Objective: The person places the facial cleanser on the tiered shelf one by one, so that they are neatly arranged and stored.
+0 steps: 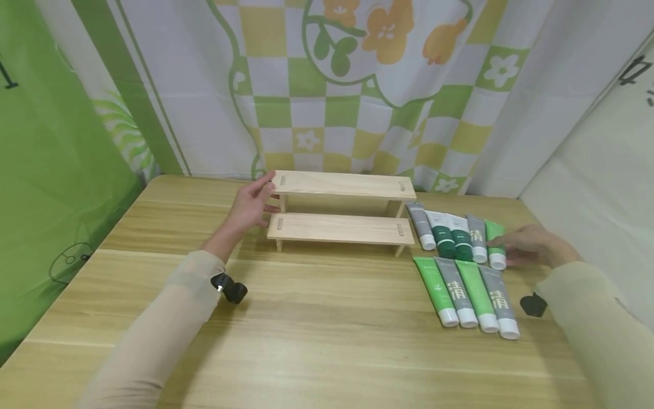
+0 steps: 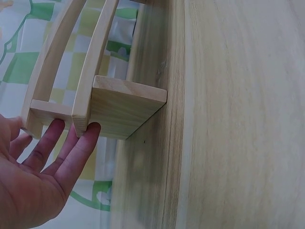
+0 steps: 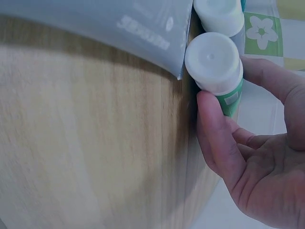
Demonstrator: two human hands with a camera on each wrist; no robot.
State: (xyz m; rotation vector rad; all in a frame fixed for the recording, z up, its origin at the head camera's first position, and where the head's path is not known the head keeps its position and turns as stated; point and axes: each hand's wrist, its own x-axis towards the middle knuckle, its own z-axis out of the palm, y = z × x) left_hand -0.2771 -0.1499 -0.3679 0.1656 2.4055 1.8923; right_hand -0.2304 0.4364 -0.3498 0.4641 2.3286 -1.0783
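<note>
A two-tier wooden shelf (image 1: 341, 228) stands on the table near the curtain. My left hand (image 1: 250, 205) rests against its left end, thumb by the upper board (image 1: 342, 184) and the other fingers (image 2: 78, 155) extended against the lower board's end (image 2: 82, 112). On the right, my right hand (image 1: 531, 245) pinches a light green squeeze tube (image 1: 495, 241) at the end of the back row. In the right wrist view, my thumb and fingers lie on opposite sides of that tube, just below its white cap (image 3: 212, 59).
Beside the green tube lie a grey tube (image 1: 477, 236), two white-and-green tubes (image 1: 441, 236) and another grey tube (image 1: 421, 224). A front row alternates green tubes (image 1: 434, 287) and grey tubes (image 1: 501, 301). A patterned curtain (image 1: 332, 113) hangs behind the wooden table (image 1: 306, 341).
</note>
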